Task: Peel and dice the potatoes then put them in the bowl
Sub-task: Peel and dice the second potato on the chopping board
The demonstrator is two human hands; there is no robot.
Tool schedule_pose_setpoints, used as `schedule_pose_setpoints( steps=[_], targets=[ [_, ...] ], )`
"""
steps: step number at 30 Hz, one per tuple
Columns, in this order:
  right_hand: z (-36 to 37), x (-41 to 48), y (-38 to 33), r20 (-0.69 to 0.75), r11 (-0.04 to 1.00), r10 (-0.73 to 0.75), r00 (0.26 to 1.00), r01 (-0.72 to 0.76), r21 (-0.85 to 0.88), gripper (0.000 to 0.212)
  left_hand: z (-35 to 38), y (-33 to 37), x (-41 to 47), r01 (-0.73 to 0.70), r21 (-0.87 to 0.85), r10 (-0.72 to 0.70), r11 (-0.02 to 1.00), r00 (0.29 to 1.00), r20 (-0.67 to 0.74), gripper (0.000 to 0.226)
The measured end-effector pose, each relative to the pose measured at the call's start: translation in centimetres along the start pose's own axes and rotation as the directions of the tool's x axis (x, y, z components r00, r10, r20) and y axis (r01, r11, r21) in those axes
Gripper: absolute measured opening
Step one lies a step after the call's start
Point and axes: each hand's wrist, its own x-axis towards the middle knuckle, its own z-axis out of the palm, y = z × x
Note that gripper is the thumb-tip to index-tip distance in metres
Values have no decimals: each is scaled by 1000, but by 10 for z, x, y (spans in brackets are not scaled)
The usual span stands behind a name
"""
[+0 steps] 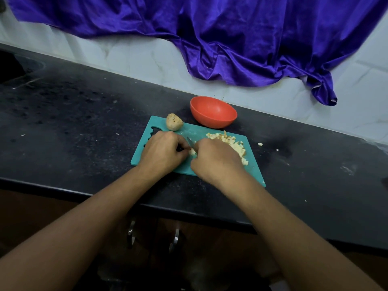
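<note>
The left hand [161, 152] grip pinches a potato piece [192, 151] on the cutting board [190, 129]; the right hand [216, 159] grip holds the knife [190, 141] against it. Diced potato [233, 144] lies at three o'clock, whole potato [174, 122] at eleven, bowl [213, 112] at twelve on the surface [84, 122]

Whole potato [174, 122], tan and speckled, sits at the 11 o'clock corner of the teal board [195, 131]; pale diced pile [233, 143] is heaped toward 3 o'clock. Small potato piece [192, 151] lies at board centre, with the knife [190, 141] slanting down to it. Red bowl [213, 111] stands upright and empty, just off the board at 12 o'clock.
</note>
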Motion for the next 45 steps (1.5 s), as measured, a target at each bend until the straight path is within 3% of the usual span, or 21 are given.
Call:
schedule_pose_setpoints(
  steps=[3, 6, 8, 12, 18, 22, 28, 32, 34, 36, 39, 43, 45],
  targets=[
    [30, -21, 8, -69, 999, -27, 997, 29, 26, 47, -1, 1, 0, 20, -15, -20, 1000, 1000, -5, 6],
    [41, -26, 13, -129, 998, -50, 990, 54, 29, 57, -1, 2, 1, 13, 2, -13, 1000, 1000, -2, 4],
    [36, -20, 19, -81, 998, -22, 996, 27, 56, 55, -2, 2, 0, 9, -6, -9, 1000, 1000, 18, 3],
    [1, 0, 30, 80, 960, 34, 996, -55, 274, 42, -5, -3, 2, -8, -34, 10, 999, 998, 58, 4],
    [-41, 23, 13, 211, 987, 28, 977, -60, 148, 33, -7, -3, 2, -1, -35, 4, 999, 997, 77, 4],
    [-48, 24, -3, 222, 994, 13, 975, -37, 102, 25, -9, -2, 0, -7, -37, 10, 999, 998, 70, 1],
    [-30, 15, -16, 149, 997, 37, 988, -46, 58, 17, -10, -3, 0, -37, -14, 38, 999, 998, 50, 29],
    [-16, 4, -17, 70, 1000, 18, 997, -19, 15, 9, -10, -2, 0, -28, -42, 30, 999, 998, 58, 16],
    [-8, -4, -15, 41, 1000, 13, 999, -12, -14, 8, -9, -3, -1, -26, -63, 30, 998, 998, 55, 21],
    [4, -12, -12, 17, 999, 1, 1000, 0, -41, 25, -6, -4, 0, -11, -60, 14, 998, 998, 55, 24],
    [30, -27, -8, -50, 994, -47, 998, 42, -96, 54, -5, -4, 1, 11, -52, -9, 999, 999, 39, 10],
    [42, -23, 12, -123, 998, -60, 991, 62, 14, 57, -4, -5, 1, -3, -49, 4, 999, 999, 35, 9],
    [44, -18, 28, -102, 964, -41, 994, 66, 259, 50, -4, -6, 2, -8, -54, 10, 998, 999, 45, 10]
  ],
)
